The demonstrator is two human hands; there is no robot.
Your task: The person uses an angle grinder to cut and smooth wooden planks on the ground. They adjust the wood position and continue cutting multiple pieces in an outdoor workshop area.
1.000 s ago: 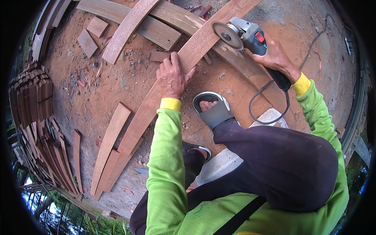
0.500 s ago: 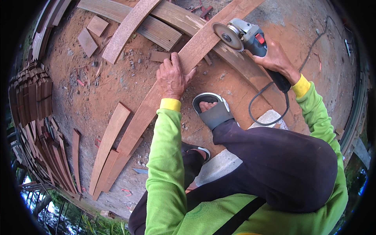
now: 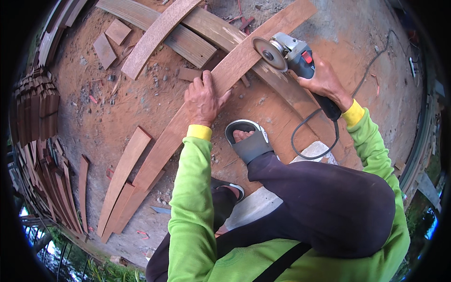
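My left hand [image 3: 205, 99] presses on a long reddish wooden board [image 3: 230, 66], fingers curled over its edge, left of my sandalled foot [image 3: 246, 141]. My right hand [image 3: 324, 80] grips an angle grinder [image 3: 300, 61] with a red switch. Its cutting disc [image 3: 268, 54] stands at the board's right edge; whether it touches cannot be told. The board lies across a weathered plank [image 3: 282, 84] on the sandy ground. A black cord [image 3: 294, 151] loops down from the grinder's handle.
Shorter boards [image 3: 124, 178] and a curved board [image 3: 155, 37] lie around. Stacked wooden pieces [image 3: 35, 108] and loose strips [image 3: 61, 188] are at the far left. Small offcuts [image 3: 105, 51] lie upper left. A pale concrete piece [image 3: 263, 199] is beside my bent legs.
The view has shifted slightly, so my hands, grinder and foot appear a little lower and further left. Both hands keep their hold, with the disc still at the board's edge.
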